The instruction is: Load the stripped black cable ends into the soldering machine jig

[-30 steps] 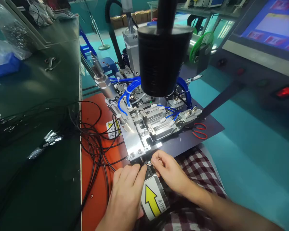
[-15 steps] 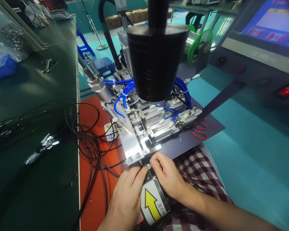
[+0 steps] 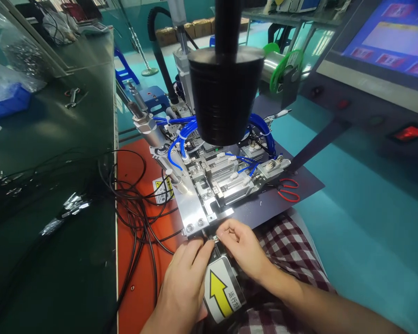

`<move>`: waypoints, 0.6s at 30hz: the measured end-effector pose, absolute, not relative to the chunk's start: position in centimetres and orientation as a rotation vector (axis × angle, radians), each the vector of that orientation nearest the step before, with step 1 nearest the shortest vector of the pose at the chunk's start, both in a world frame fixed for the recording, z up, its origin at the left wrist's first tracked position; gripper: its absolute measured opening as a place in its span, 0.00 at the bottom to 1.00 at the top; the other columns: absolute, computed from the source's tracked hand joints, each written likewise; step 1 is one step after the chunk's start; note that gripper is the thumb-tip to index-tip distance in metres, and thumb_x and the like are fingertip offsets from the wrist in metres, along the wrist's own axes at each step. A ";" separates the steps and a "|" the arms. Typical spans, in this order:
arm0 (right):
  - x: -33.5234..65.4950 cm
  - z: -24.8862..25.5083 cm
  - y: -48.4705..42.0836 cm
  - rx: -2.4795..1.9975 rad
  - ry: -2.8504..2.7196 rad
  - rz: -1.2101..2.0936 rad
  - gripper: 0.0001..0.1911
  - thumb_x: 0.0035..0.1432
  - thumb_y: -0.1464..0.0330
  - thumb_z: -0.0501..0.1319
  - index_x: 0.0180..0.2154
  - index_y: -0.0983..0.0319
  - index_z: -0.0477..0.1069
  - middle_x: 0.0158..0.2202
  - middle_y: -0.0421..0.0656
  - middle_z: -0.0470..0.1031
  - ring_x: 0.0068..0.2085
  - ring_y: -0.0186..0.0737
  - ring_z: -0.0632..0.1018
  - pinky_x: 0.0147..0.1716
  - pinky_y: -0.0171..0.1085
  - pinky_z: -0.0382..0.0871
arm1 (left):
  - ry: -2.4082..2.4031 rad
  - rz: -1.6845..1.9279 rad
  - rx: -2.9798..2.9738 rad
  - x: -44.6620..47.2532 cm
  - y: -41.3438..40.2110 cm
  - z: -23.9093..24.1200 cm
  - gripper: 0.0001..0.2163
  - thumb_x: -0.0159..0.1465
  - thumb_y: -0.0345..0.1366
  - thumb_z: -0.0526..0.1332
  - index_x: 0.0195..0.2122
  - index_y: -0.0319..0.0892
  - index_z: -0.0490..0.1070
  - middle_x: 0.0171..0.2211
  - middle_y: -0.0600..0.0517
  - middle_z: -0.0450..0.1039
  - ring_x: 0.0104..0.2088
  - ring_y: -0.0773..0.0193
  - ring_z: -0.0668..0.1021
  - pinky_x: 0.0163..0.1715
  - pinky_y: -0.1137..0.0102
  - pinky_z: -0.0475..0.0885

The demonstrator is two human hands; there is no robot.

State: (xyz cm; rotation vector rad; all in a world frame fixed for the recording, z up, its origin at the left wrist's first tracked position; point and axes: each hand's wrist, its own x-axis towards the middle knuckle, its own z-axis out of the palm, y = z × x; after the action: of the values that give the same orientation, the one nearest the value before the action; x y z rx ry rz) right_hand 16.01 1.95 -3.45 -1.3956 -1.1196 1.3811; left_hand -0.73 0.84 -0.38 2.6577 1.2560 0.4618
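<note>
My left hand is closed at the front end of the machine's metal track, its thumb and fingertips near a small silvery part. From the other side, my right hand pinches at the same small part, which its fingers largely cover, so its kind cannot be made out. Just below both hands is a white label with a yellow arrow on the track cover. Beyond them stands the machine, with metal slides, a bolted plate and blue air tubes.
Black cables lie coiled on the orange board at left, beside a dark green bench bearing metal parts. A black funnel-shaped hood hangs above the machine. Red-handled snips lie at right, below a control screen.
The camera view has shifted slightly, with the bench and cables now a little farther right. Both hands stay at the same spot, with only slight finger movement.
</note>
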 end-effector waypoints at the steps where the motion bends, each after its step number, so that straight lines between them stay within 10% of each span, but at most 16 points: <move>1: 16.0 -3.5 1.9 -1.408 -1.148 1.342 0.10 0.60 0.65 0.56 0.26 0.60 0.63 0.21 0.34 0.61 0.22 0.31 0.63 0.21 0.33 0.56 | 1.257 0.450 2.662 -0.8 0.8 -0.4 0.18 0.62 0.22 0.49 0.52 0.36 0.67 0.42 0.43 0.71 0.38 0.58 0.73 0.36 0.66 0.74; 18: 16.7 -3.3 2.6 -1.255 -0.888 1.777 0.18 0.58 0.55 0.57 0.25 0.61 0.64 0.16 0.32 0.62 0.17 0.29 0.62 0.21 0.32 0.56 | 1.422 0.248 2.561 0.1 -0.5 -0.8 0.25 0.59 0.19 0.47 0.57 0.42 0.61 0.45 0.44 0.69 0.39 0.54 0.71 0.37 0.64 0.71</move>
State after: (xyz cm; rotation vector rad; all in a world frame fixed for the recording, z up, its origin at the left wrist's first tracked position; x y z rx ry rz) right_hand 16.71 2.63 -3.29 -1.2553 -0.8880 1.7766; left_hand 0.06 -0.46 -0.77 2.5609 1.4220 0.2484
